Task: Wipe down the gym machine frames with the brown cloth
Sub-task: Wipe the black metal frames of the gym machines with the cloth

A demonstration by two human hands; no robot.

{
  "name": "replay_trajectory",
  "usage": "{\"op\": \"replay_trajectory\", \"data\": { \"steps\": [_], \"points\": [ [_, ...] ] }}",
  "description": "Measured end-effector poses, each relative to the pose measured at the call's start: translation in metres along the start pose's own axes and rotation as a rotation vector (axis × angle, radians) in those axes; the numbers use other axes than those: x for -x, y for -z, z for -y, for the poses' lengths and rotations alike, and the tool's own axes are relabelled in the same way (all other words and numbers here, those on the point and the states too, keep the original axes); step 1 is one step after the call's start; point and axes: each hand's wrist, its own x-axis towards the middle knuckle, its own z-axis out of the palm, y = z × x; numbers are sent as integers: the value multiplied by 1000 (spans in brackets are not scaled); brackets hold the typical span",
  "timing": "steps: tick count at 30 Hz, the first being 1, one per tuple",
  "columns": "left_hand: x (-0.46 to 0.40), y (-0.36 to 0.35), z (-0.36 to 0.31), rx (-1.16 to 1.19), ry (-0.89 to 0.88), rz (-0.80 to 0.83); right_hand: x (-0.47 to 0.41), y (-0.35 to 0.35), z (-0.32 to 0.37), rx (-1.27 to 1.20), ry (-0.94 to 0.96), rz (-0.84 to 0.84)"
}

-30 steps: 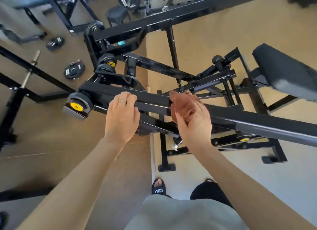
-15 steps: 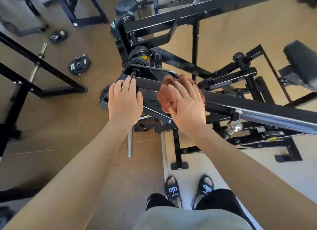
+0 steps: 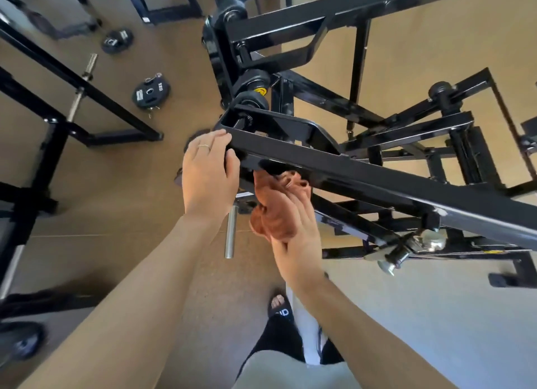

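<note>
The left hand [image 3: 207, 179] still grips the bar [image 3: 377, 176] end, while the right hand [image 3: 296, 237], clutching the cloth [image 3: 273, 205], has dropped beneath it, so wiping now covers the underside.

Black machine frame [image 3: 377, 173]; rust-brown cloth [image 3: 273, 211]; yellow hub mark on black roller [image 3: 259, 90]; black weight plate [image 3: 151, 94] with white lettering; silver bar sleeve [image 3: 231, 232]; tan floor [image 3: 116, 202].

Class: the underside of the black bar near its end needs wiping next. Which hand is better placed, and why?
Right. The right hand already holds the brown cloth up under the black bar; the left hand grips the bar's end, without cloth.
</note>
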Motion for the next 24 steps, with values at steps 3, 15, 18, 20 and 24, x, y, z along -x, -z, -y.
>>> {"op": "replay_trajectory", "data": {
  "steps": [3, 15, 18, 20, 24],
  "points": [
    [-1, 1, 2, -7, -36, -13, -10, -31, -1, -151, -181, 32],
    [1, -16, 20, 60, -199, -159, -47, -82, -33, 14, -118, 9],
    [1, -19, 23, 99, -232, -205, -34, -68, -59, -183, -712, -228],
    [1, -18, 22, 119, -256, -207, -38, -77, -58, -176, -906, -288],
    [6, -7, 20, 39, -339, -114, -62, -106, -26, -277, -612, -253]
  ]
}}
